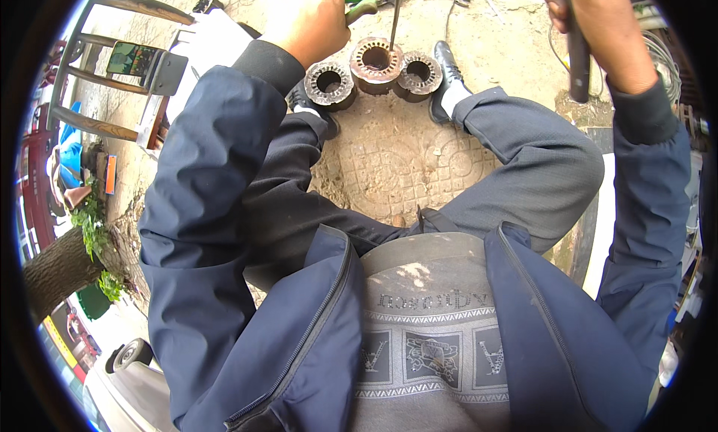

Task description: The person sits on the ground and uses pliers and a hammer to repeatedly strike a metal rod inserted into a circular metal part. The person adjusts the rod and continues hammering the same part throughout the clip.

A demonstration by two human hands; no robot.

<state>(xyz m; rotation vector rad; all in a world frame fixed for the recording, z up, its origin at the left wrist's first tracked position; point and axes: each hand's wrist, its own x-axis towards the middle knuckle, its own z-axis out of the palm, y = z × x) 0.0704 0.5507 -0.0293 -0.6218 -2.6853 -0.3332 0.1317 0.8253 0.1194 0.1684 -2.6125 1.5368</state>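
While seen from the head camera, the two hands are raised well apart, each closed on a tool. The left hand is wrapped around green-handled pliers, whose metal head meets a thin dark rod. That rod slants down to the middle stator core, its lower end at the slotted ring. This core stands on the ground between the person's shoes, flanked closely by a left stator core and a right stator core, all with their open ends up. Over at upper right, the right hand is clamped on a dark bar, which runs out past the top edge. A coil of wire lies beyond the right wrist.
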